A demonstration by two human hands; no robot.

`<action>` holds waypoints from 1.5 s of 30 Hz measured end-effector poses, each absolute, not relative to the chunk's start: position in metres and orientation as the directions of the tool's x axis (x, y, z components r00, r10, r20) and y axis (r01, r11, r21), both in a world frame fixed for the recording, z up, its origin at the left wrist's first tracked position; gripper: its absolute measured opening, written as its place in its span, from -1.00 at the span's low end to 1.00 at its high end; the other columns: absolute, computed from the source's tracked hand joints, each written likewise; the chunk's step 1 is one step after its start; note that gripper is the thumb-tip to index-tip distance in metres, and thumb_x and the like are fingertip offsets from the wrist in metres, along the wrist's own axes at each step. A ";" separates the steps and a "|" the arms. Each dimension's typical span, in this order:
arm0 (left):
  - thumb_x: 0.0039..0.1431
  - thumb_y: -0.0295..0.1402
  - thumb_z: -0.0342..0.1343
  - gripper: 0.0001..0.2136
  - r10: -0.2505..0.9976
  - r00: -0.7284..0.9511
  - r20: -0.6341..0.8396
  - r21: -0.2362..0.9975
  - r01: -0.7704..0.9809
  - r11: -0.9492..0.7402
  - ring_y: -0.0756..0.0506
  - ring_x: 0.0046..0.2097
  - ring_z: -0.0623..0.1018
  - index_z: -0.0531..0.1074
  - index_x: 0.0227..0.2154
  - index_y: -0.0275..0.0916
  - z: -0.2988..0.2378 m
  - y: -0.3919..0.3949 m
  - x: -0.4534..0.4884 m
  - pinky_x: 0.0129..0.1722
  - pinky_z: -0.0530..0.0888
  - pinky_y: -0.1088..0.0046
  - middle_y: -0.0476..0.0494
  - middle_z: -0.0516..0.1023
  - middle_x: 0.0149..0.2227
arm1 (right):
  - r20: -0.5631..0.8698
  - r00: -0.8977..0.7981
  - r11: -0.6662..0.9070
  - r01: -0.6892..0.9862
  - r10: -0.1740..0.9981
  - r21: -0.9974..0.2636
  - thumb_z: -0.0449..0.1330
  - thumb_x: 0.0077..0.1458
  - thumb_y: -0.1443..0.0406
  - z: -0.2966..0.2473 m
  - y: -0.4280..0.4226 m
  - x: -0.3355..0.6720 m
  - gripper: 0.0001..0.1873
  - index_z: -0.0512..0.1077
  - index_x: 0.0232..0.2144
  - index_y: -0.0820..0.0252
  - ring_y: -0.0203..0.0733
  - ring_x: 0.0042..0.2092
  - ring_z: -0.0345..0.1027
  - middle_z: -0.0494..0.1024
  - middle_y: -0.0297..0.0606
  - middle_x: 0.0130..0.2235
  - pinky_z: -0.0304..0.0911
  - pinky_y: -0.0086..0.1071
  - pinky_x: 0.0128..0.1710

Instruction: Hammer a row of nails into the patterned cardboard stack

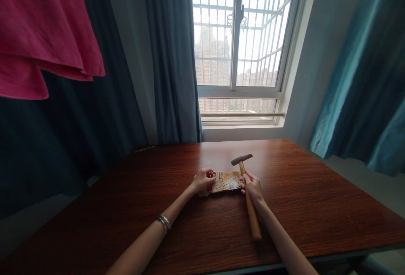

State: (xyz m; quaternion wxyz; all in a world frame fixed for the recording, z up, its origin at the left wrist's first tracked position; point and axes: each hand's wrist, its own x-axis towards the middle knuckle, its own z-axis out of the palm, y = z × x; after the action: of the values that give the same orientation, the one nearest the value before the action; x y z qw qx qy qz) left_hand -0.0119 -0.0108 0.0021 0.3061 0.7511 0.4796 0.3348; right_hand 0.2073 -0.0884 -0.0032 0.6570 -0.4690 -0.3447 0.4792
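A small board (227, 184) dotted with many dark holes lies flat on the brown wooden table (152, 241). Several nails (219, 175) stand upright in a row near its far left edge. My left hand (203, 179) rests at the board's left end, its fingers pinched together at the nails; one seems to be between the fingertips, too small to see well. In my right hand (252, 185) is a hammer (252, 218), gripped high on its wooden handle. The dark metal head is raised above the board's far right corner, and the handle's end points toward me.
Beyond the table is a barred window (234, 47) with a rail (242, 115) across its lower part. Blue curtains (171, 64) hang left and right of it. A pink cloth (47, 30) hangs at the upper left. The table's front edge (341, 253) runs along the bottom right.
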 end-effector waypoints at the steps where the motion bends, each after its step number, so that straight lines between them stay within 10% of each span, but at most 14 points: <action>1: -0.20 -0.28 0.17 -0.76 0.932 0.302 0.200 0.783 0.523 -0.337 -0.06 -0.39 0.49 0.51 -0.41 -0.28 0.004 -0.013 -0.011 -0.39 0.38 0.51 -0.09 0.54 -0.46 | -0.001 0.303 0.096 -0.307 0.953 -0.947 0.17 -0.13 0.18 -0.003 -0.089 0.207 -0.47 0.28 -0.08 0.28 -0.45 -0.68 0.13 0.36 -0.41 -0.53 0.06 -0.56 -0.81; 31: -0.17 -0.28 0.13 -0.81 0.938 0.299 0.178 0.797 0.515 -0.315 -0.07 -0.37 0.49 0.51 -0.50 -0.28 0.012 -0.017 -0.007 -0.40 0.36 0.51 -0.05 0.55 -0.48 | 0.073 0.271 0.126 -0.185 0.960 -0.975 0.11 -0.07 0.15 -0.001 -0.093 0.199 -0.48 0.27 -0.04 0.27 -0.45 -0.69 0.12 0.36 -0.39 -0.52 0.06 -0.57 -0.84; 45: -0.19 -0.24 0.16 -0.79 0.929 0.325 0.176 0.833 0.455 -0.317 -0.05 -0.41 0.46 0.50 -0.52 -0.31 0.011 -0.017 -0.007 -0.42 0.33 0.52 -0.05 0.52 -0.52 | 0.157 -0.156 0.213 0.457 0.975 -0.864 -0.03 0.07 0.21 0.076 -0.104 0.187 -0.66 0.41 -0.18 0.21 -0.49 -0.68 0.07 0.37 -0.37 -0.53 -0.04 -0.62 -0.77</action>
State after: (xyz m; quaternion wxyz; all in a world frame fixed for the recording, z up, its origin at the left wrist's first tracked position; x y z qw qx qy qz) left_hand -0.0071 -0.0166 0.0112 0.3476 0.7361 0.4700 0.3413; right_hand 0.1868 -0.1043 0.0762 0.3800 -0.5268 -0.6797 0.3408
